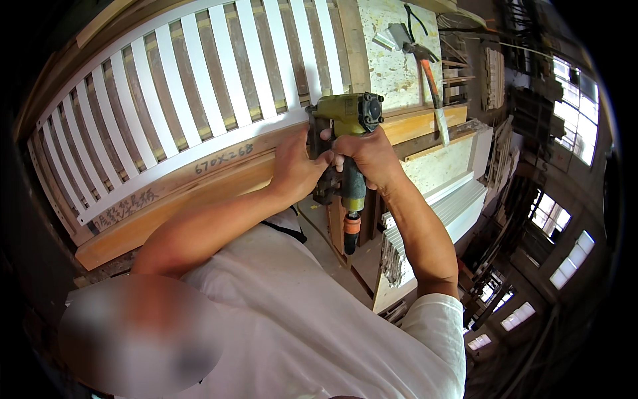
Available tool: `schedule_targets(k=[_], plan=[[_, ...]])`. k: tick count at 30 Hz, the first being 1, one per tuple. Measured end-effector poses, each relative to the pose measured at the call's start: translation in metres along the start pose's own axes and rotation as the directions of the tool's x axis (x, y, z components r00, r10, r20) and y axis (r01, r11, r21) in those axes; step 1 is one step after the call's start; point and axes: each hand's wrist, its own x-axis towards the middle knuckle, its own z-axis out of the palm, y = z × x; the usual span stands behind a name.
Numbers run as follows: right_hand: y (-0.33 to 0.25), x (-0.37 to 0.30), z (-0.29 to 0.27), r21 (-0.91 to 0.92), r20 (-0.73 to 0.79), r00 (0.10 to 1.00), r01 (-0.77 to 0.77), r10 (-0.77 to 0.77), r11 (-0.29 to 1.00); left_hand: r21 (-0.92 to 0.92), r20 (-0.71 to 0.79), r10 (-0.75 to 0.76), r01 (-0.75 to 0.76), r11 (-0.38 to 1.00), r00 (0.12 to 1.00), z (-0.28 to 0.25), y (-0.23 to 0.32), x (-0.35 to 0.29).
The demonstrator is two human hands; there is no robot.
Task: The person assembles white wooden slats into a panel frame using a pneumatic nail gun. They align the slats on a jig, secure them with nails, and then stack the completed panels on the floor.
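A green and black pneumatic nail gun (347, 112) is between my hands, at the near right corner of a white slatted panel (199, 153). My right hand (371, 158) wraps round its grip, just below the head. At the gun's dark magazine, my left hand (300, 165) is closed on its left side, with some fingertips hidden behind it. An orange and black air hose coupling (351, 229) hangs from the base of the grip. The panel lies in a wooden jig (266, 145) with handwriting on its near rail. The gun's nose is hard to make out.
A hammer (429, 78) with an orange handle lies on the paint-spotted board to the right, near dark-handled pliers (416, 21). White strips (455, 203) are stacked at my right. Timber pieces (493, 78) stand farther off, towards bright windows (575, 110).
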Motion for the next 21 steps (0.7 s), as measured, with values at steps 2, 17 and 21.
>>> schedule_targets(k=[2,17,21], plan=[[0.0,-0.002,0.007,-0.007,0.011,1.0,0.0,0.0,1.0,0.029,-0.029,0.039,-0.039,0.999,0.999,-0.008,0.002,-0.005],[-0.001,-0.003,0.023,-0.037,0.021,1.0,-0.012,0.013,0.999,0.0,-0.007,-0.032,0.032,0.999,0.999,-0.022,-0.003,-0.012],[0.004,-0.005,0.04,-0.009,0.052,0.999,-0.007,0.008,1.0,-0.008,-0.03,-0.035,0.035,0.999,0.999,-0.041,0.005,-0.025]])
